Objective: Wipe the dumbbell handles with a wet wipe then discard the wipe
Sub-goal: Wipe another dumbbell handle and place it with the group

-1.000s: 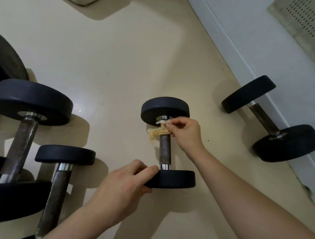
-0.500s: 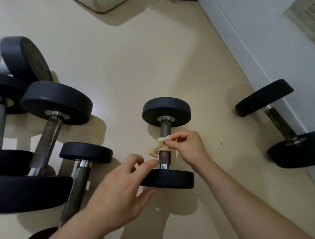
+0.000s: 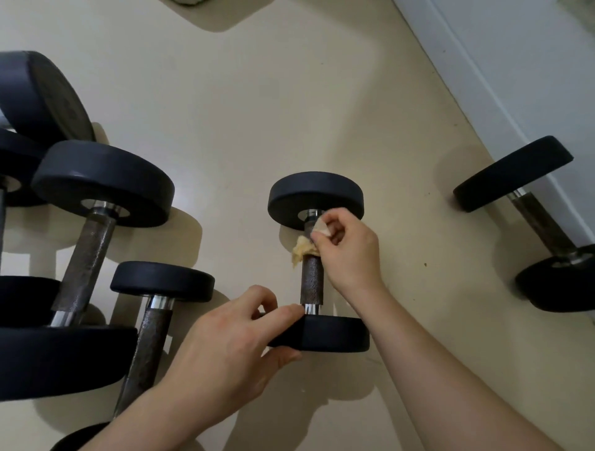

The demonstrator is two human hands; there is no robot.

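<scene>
A: What is underfoot?
B: A smooth, cream-coloured floor (image 3: 257, 112), faintly glossy, with soft grey shadows lying across it.
A: Anything on it?
B: A small brown speck (image 3: 425, 264) toward the right.
A: And the right side?
B: A white skirting board (image 3: 476, 93) runs diagonally from the top edge down to the right, meeting the floor. Behind it stands a plain white wall (image 3: 547, 64).
A: The top edge?
B: A pale rounded object (image 3: 188, 2), cut off by the frame. I cannot tell what it is. Its shadow falls on the floor beside it.
</scene>
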